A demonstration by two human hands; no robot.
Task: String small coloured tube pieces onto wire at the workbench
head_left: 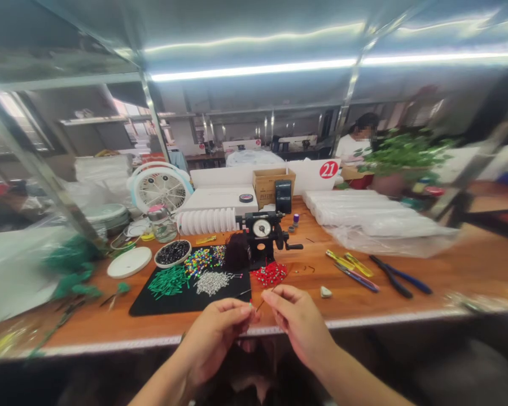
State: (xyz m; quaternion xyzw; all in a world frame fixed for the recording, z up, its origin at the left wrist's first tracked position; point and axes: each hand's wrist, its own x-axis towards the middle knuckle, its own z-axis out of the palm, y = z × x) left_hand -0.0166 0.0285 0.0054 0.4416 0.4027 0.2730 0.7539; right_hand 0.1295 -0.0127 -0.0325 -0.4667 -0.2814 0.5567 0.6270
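Note:
My left hand (218, 330) is pinched closed at the table's front edge, with a tiny pale bead-like piece showing at its fingertips. My right hand (298, 318), also pinched, is close beside it on the right. A thin dark cord (260, 306) runs between the two sets of fingertips; its ends are hidden in the fingers. Just beyond the hands, a black mat (165, 307) bears green tubes (169, 282), silver beads (211, 283) and multicoloured beads (198, 261). To the right of the mat lies a heap of red beaded pieces (271, 274).
Behind the mat stands a hand-cranked winder (262, 231) with white discs (207, 221). A bowl of black beads (173, 254), a white lid (129, 262) and a fan (161, 189) are left. Pliers (400, 276), yellow-handled tools (349, 264) and wrapped rolls (364, 211) lie right.

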